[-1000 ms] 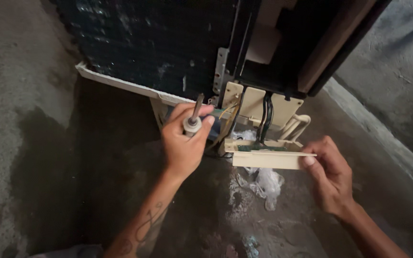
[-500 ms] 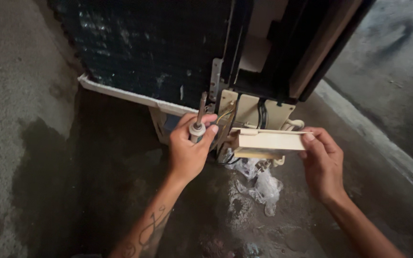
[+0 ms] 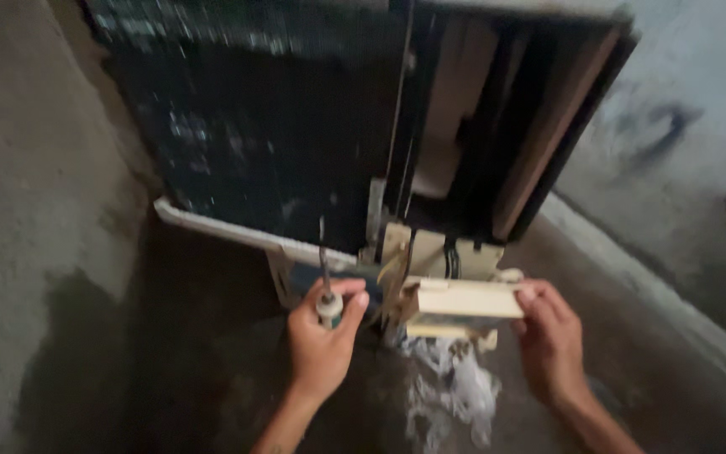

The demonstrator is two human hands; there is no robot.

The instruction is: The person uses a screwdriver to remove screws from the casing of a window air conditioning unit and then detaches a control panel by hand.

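Raised slightly — cream cover (image 3: 469, 298), rectangular.

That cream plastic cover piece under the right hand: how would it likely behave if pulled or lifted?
The cream cover piece looks thin and flat, so probably light and fairly stiff. The right hand grips only its end, yet it stays level, suggesting little flex. Being thin plastic, it may crack if forced.
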